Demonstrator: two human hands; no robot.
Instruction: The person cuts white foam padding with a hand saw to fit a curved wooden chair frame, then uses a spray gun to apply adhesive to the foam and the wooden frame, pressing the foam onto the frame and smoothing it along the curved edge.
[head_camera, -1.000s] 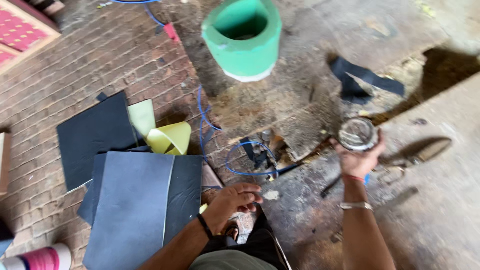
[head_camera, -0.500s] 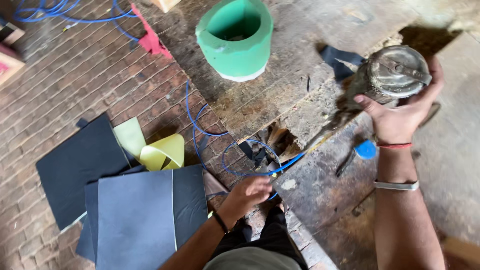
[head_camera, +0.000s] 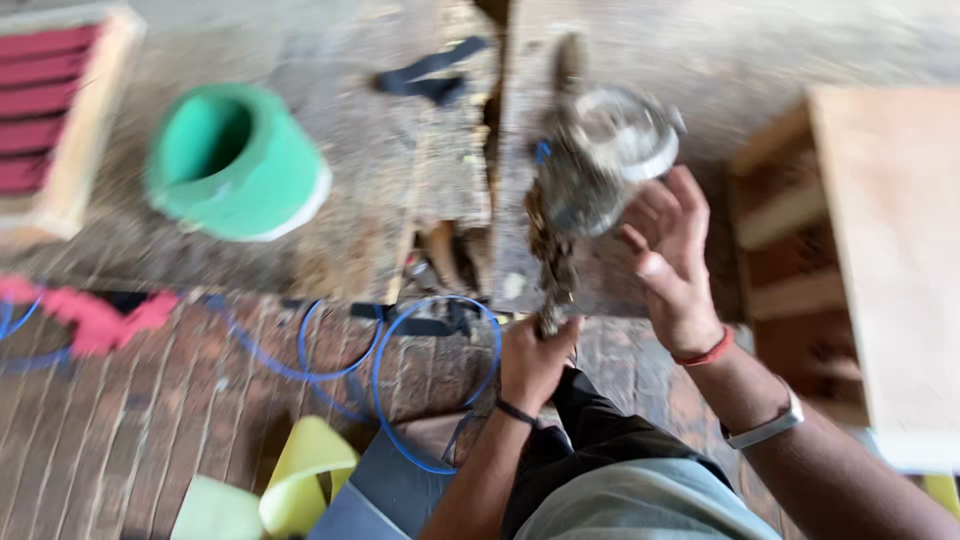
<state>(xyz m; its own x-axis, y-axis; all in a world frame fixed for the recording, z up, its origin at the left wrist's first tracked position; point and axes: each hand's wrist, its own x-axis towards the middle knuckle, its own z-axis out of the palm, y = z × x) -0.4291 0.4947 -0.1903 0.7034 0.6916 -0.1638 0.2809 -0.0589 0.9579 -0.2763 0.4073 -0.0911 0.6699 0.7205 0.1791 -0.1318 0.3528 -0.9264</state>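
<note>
The picture is motion-blurred. A grimy metal can (head_camera: 603, 158) with a shiny round lid sits on top of a dirty tool body (head_camera: 551, 262) above the worn wooden bench (head_camera: 372, 222). My right hand (head_camera: 672, 262) cups the can's right side, with the fingers curled up behind it. Below, my left hand (head_camera: 535, 357) is closed around the tool's lower end. A thin blue hose (head_camera: 432, 382) loops over the brick floor just left of that hand.
A green bucket (head_camera: 235, 165) stands on the bench at the left. A dark strap (head_camera: 430, 75) lies at the bench's far side. There is a wooden crate (head_camera: 860, 250) at the right, a pink rag (head_camera: 95, 315) at the left, and yellow-green sheets (head_camera: 300, 482) on the floor.
The view has swung right. My right hand brought the can from the right to the middle. My left hand rose from beside the dark sheets and closed on the tool's lower end.
</note>
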